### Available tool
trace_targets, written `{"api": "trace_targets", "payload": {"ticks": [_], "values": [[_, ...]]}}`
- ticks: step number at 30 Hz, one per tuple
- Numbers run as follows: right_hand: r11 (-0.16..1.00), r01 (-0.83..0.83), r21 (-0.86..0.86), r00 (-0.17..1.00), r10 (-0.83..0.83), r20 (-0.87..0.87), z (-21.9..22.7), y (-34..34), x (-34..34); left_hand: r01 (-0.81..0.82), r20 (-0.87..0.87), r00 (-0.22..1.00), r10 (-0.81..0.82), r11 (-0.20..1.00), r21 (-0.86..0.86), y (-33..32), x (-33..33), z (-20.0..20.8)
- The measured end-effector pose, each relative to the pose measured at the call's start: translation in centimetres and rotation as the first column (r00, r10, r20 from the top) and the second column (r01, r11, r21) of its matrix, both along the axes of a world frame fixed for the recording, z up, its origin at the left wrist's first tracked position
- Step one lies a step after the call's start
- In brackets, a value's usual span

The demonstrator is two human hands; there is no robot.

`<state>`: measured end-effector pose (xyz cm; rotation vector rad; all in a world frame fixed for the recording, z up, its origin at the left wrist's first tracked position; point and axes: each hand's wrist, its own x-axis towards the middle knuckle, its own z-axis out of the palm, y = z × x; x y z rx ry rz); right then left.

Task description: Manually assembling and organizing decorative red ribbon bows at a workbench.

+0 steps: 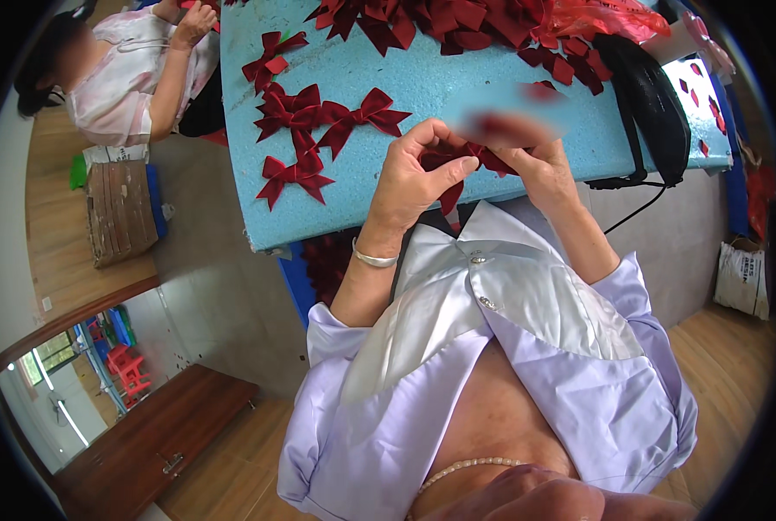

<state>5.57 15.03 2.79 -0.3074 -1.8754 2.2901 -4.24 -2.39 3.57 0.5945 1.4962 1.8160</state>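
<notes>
A black bag (657, 108) lies at the right, its strap (636, 211) dangling. Farther right, a white sack (742, 282) stands on the floor. Brown cardboard (120, 213) sits left; near left are a brown door (145, 434) and red stools (127, 369).

Bold dark block lettering is standing out on the white, creased, sack-like package (729, 280) that is resting on the wood-patterned floor (709, 347) at the far right. On the thin, crinkled, translucent red plastic bag (600, 19) at the table's far edge, pale marks are showing, but they are blurring too much to tell whether they are forming words. No other lettering is showing readably.
</notes>
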Motion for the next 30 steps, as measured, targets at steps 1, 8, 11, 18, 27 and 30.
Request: {"api": "trace_targets", "payload": {"ticks": [1, 8, 11, 18, 27, 30], "values": [[1.000, 0.008, -0.003, 1.000, -0.008, -0.017, 0.0, 0.0, 0.0, 0.001, 0.005, 1.000, -0.001, 1.000, 0.009, 0.0, 0.0, 0.1], [0.992, 0.059, 0.110, 0.988, -0.042, -0.151, -0.1, -0.8, -0.2, 0.025, 0.065, 0.998, -0.028, 0.999, 0.043, 0.3, -1.1, 0.1], [0.993, 0.043, 0.113, 0.990, -0.027, -0.135, -0.4, -0.6, -0.1, 0.087, 0.067, 0.994, -0.088, 0.996, 0.014, 0.4, -1.2, 0.1], [0.980, 0.056, 0.190, 0.993, -0.036, -0.111, -0.3, -0.4, 0.1, 0.121, 0.007, 0.993, -0.121, 0.993, 0.015, 0.9, -1.5, 1.0], [0.979, 0.078, 0.189, 0.993, -0.059, -0.103, -0.7, -0.4, 0.1, 0.157, -0.023, 0.987, -0.158, 0.987, -0.032, 1.0, -1.8, 1.1], [0.993, 0.060, 0.106, 0.997, -0.055, -0.047, 0.0, -0.4, 0.3, 0.112, -0.007, 0.994, -0.112, 0.994, -0.016, 1.1, -1.4, 1.1]]}}
